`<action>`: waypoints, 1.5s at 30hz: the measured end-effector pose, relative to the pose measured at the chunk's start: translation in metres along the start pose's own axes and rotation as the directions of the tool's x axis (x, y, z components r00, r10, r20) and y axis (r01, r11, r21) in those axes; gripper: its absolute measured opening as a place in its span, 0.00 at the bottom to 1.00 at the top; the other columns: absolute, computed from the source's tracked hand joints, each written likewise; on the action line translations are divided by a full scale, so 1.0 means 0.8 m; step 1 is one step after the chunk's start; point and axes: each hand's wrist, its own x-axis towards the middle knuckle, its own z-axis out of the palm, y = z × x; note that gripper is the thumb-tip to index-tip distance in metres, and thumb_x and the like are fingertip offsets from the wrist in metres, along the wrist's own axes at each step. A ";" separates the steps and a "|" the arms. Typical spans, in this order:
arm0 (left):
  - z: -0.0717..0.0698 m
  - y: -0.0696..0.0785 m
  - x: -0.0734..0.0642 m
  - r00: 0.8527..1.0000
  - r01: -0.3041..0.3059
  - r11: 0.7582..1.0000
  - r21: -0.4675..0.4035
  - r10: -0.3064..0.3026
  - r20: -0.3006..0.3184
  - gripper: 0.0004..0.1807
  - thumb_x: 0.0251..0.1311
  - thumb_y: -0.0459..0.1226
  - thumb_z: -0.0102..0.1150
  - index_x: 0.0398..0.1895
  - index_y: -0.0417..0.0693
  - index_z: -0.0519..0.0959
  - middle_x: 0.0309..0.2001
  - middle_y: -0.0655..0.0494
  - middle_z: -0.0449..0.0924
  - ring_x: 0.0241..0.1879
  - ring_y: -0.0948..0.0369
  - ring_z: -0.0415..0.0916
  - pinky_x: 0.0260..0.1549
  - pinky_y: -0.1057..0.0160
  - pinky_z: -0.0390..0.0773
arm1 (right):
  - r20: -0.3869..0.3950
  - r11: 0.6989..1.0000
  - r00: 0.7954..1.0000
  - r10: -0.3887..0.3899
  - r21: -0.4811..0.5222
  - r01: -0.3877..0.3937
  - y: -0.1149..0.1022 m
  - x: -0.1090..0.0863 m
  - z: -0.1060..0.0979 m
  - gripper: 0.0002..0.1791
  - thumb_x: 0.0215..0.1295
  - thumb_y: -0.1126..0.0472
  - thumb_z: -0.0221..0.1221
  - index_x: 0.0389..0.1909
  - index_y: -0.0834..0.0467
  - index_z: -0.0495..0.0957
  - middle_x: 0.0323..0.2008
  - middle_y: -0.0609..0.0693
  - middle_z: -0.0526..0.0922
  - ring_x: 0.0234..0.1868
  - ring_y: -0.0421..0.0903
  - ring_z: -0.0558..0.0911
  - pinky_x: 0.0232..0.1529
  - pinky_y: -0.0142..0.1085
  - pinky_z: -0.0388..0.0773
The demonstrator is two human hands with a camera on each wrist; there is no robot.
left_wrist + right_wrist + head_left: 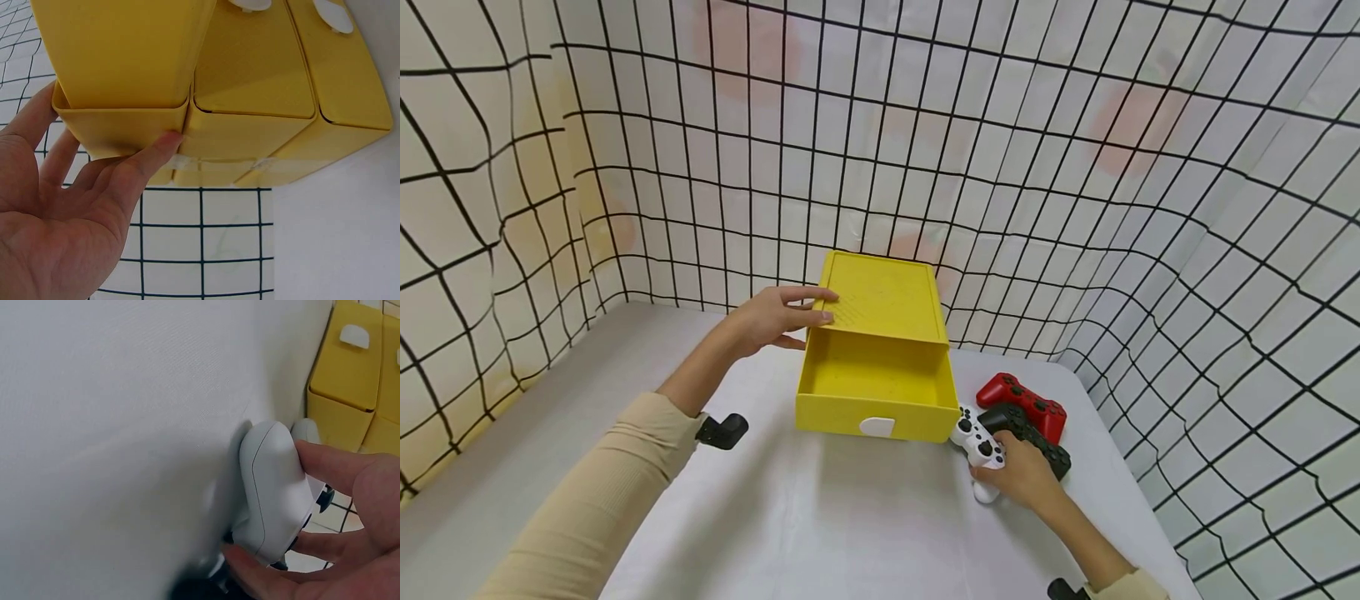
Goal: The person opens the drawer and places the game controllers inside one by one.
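A yellow drawer unit (887,292) stands mid-table with its top drawer (880,375) pulled out, its inside bare. My left hand (778,317) rests at the unit's upper left edge, fingers fairly straight on top. In the left wrist view, the thumb of my left hand (75,206) lies against the side wall. My right hand (1018,471) holds a white game controller (977,437) by one grip, between thumb and fingers; in the right wrist view the white controller (275,487) is tilted. A black controller (1022,429) and a red controller (1022,400) lie right beside it.
Below the pulled-out drawer are two closed drawers (250,69) with white tabs. Black wire mesh (925,150) rises behind and on both sides of the white table (880,533). Pale sheeting hangs beyond the mesh.
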 end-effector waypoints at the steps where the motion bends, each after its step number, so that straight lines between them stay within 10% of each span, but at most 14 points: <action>1: 0.000 0.000 0.000 1.000 -0.001 1.000 0.001 0.001 0.000 0.29 0.67 0.48 0.66 0.69 0.58 0.74 0.76 0.47 0.62 0.70 0.45 0.69 0.55 0.47 0.83 | 0.010 1.000 1.000 0.006 0.012 -0.007 0.000 0.000 0.000 0.40 0.55 0.47 0.74 0.61 0.67 0.72 0.51 0.64 0.83 0.40 0.52 0.79 0.37 0.44 0.82; 24: -0.003 0.001 -0.003 1.000 -0.001 1.000 -0.002 0.001 0.001 0.28 0.67 0.47 0.66 0.70 0.57 0.74 0.75 0.48 0.63 0.71 0.45 0.68 0.55 0.47 0.83 | -0.157 0.994 0.988 0.010 0.106 0.007 0.012 -0.001 -0.001 0.34 0.48 0.48 0.75 0.52 0.65 0.80 0.41 0.57 0.86 0.38 0.50 0.80 0.30 0.35 0.78; 45: 0.001 0.000 -0.002 1.000 -0.006 1.000 0.001 0.006 0.004 0.29 0.66 0.48 0.66 0.69 0.58 0.74 0.75 0.48 0.64 0.70 0.45 0.68 0.55 0.47 0.83 | -0.212 0.997 0.976 -0.040 0.062 0.054 -0.007 -0.015 -0.133 0.36 0.54 0.44 0.71 0.57 0.63 0.76 0.40 0.62 0.84 0.32 0.49 0.80 0.24 0.35 0.73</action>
